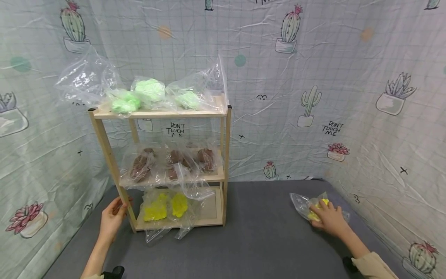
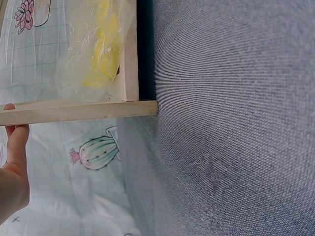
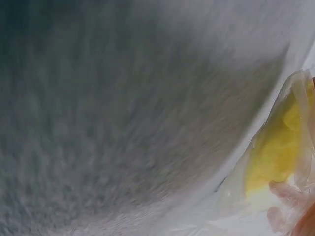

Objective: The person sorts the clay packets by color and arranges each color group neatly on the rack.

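My left hand (image 1: 113,219) holds the front left post (image 2: 74,112) of a small wooden shelf (image 1: 160,114), thumb on one side and fingers round the other. At the far right, my right hand (image 1: 331,219) grips a clear plastic bag with a yellow lump (image 1: 315,211) inside. The right wrist view has the same yellow bag (image 3: 275,152) at its right edge, with fingertips (image 3: 285,191) against the plastic; much of that hand is cut off. Two bagged yellow lumps (image 1: 155,209) lie on the shelf's bottom tier, their plastic hanging over its front edge.
Bagged brown lumps (image 1: 142,166) fill the middle tier. On the top tier sit bagged pale green lumps (image 1: 150,90), with loose plastic (image 1: 87,77) sticking out at the left. A grey cloth surface (image 1: 258,232) lies beneath, and cactus-print curtains (image 1: 265,116) enclose the back and sides.
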`<act>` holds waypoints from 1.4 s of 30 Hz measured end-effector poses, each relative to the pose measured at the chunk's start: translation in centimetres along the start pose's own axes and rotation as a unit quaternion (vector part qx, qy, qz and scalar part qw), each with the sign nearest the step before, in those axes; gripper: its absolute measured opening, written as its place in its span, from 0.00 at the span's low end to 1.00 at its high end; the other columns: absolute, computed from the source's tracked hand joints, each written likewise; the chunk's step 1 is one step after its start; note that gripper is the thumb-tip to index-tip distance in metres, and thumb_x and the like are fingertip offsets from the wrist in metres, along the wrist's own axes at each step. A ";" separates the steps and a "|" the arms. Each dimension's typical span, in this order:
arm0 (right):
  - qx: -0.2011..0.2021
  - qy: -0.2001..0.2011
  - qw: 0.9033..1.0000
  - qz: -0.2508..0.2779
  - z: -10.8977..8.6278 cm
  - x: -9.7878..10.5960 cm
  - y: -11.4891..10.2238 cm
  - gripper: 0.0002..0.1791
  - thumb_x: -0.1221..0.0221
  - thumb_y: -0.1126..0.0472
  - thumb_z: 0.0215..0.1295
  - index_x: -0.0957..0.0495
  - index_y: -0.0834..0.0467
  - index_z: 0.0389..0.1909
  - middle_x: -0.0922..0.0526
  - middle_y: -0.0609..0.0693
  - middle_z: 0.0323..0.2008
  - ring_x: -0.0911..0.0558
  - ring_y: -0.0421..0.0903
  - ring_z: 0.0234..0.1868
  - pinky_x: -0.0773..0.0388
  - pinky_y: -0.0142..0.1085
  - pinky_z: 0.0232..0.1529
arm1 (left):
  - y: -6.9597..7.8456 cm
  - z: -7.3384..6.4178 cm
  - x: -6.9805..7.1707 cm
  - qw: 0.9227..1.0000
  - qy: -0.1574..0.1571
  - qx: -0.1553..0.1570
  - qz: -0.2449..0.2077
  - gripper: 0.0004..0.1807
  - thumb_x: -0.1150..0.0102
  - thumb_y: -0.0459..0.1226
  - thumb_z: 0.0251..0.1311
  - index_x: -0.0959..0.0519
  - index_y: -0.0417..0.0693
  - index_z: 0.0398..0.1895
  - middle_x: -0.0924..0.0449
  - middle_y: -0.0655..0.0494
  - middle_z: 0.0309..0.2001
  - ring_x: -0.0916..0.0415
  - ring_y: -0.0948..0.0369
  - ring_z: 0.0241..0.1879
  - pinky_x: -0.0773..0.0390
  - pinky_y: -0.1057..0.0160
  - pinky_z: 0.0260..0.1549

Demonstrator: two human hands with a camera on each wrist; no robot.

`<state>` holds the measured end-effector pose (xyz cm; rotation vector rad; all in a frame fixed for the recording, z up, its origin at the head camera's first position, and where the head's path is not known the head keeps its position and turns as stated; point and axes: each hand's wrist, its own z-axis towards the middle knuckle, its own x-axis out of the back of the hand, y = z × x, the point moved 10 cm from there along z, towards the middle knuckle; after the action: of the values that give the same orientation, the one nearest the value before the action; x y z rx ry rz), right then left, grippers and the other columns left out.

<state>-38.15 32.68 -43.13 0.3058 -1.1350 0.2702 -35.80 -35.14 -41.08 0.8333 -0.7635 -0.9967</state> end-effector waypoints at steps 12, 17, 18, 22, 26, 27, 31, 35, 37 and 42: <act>0.070 0.080 0.994 -0.011 -0.3 3.0 -4.7 0.19 0.36 0.48 0.42 0.26 0.46 0.38 0.29 0.54 0.38 0.33 0.51 0.34 0.45 0.40 0.26 | -8.4 1.8 1.6 0.999 0.033 0.014 0.010 0.21 0.52 0.40 0.62 0.31 0.40 0.56 0.23 0.71 0.43 0.24 0.77 0.40 0.27 0.79 0.30; 0.093 0.097 0.991 -0.012 -0.2 4.5 -6.6 0.18 0.37 0.47 0.43 0.26 0.45 0.37 0.30 0.53 0.38 0.37 0.46 0.31 0.48 0.37 0.26 | -7.1 1.7 1.3 1.000 0.014 0.005 0.009 0.20 0.52 0.39 0.63 0.32 0.40 0.57 0.24 0.69 0.44 0.25 0.78 0.40 0.27 0.78 0.30; 0.102 0.104 0.989 -0.013 -0.2 4.8 -7.0 0.17 0.38 0.47 0.44 0.26 0.45 0.37 0.30 0.53 0.37 0.38 0.45 0.31 0.49 0.37 0.26 | -7.0 1.7 1.3 1.000 0.010 0.001 0.012 0.21 0.53 0.39 0.63 0.32 0.41 0.57 0.24 0.69 0.44 0.25 0.78 0.41 0.27 0.78 0.30; 0.135 0.137 0.981 -0.010 -0.5 6.0 -8.8 0.15 0.40 0.45 0.47 0.26 0.45 0.36 0.31 0.52 0.36 0.41 0.44 0.30 0.52 0.35 0.27 | -2.3 0.6 0.4 1.000 -0.002 0.007 0.020 0.20 0.54 0.37 0.64 0.33 0.38 0.56 0.24 0.75 0.41 0.26 0.80 0.39 0.27 0.78 0.30; 0.170 0.165 0.972 -0.001 -0.6 7.1 -11.0 0.13 0.48 0.42 0.56 0.27 0.45 0.35 0.32 0.51 0.35 0.43 0.42 0.29 0.54 0.35 0.28 | -0.4 0.2 0.1 1.000 -0.012 -0.010 -0.018 0.19 0.53 0.36 0.63 0.32 0.36 0.55 0.24 0.77 0.40 0.26 0.80 0.38 0.27 0.78 0.28; 0.177 0.169 0.970 0.000 -0.6 7.3 -11.5 0.14 0.51 0.41 0.58 0.27 0.45 0.35 0.32 0.50 0.35 0.44 0.42 0.29 0.54 0.35 0.28 | -1.9 0.6 0.4 1.000 -0.010 -0.014 -0.016 0.20 0.52 0.37 0.63 0.33 0.36 0.56 0.24 0.77 0.41 0.25 0.80 0.39 0.27 0.78 0.28; 0.199 0.179 0.963 0.017 -0.6 8.1 -13.7 0.16 0.57 0.40 0.63 0.27 0.45 0.35 0.31 0.50 0.35 0.44 0.43 0.30 0.54 0.36 0.30 | -5.6 1.4 1.2 1.000 -0.014 -0.021 -0.018 0.20 0.52 0.37 0.63 0.32 0.41 0.57 0.23 0.73 0.44 0.25 0.79 0.40 0.27 0.78 0.27; 0.218 0.182 0.958 0.029 -0.5 8.5 -15.7 0.15 0.56 0.41 0.62 0.27 0.44 0.35 0.30 0.49 0.36 0.42 0.43 0.31 0.52 0.37 0.31 | -3.6 0.9 0.8 0.999 -0.020 -0.018 -0.038 0.18 0.52 0.36 0.62 0.30 0.41 0.56 0.23 0.72 0.42 0.25 0.79 0.38 0.27 0.77 0.26; 0.224 0.181 0.957 0.024 -0.4 8.5 -16.7 0.14 0.56 0.41 0.61 0.27 0.43 0.35 0.30 0.48 0.36 0.42 0.43 0.31 0.51 0.37 0.31 | -1.3 0.3 0.4 1.000 -0.012 -0.013 -0.024 0.19 0.52 0.37 0.63 0.31 0.37 0.54 0.23 0.75 0.41 0.25 0.80 0.37 0.27 0.77 0.26; 0.237 0.178 0.955 0.016 -0.2 8.7 -19.3 0.14 0.57 0.41 0.60 0.27 0.42 0.35 0.30 0.47 0.36 0.40 0.43 0.32 0.48 0.37 0.33 | 2.6 -0.7 -0.4 1.000 0.000 -0.002 0.004 0.20 0.54 0.37 0.64 0.33 0.30 0.53 0.25 0.80 0.38 0.26 0.81 0.36 0.28 0.77 0.27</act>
<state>-27.49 15.40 -37.16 0.6363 -0.7070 0.6055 -34.36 -33.81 -39.21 0.8269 -0.7641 -0.9915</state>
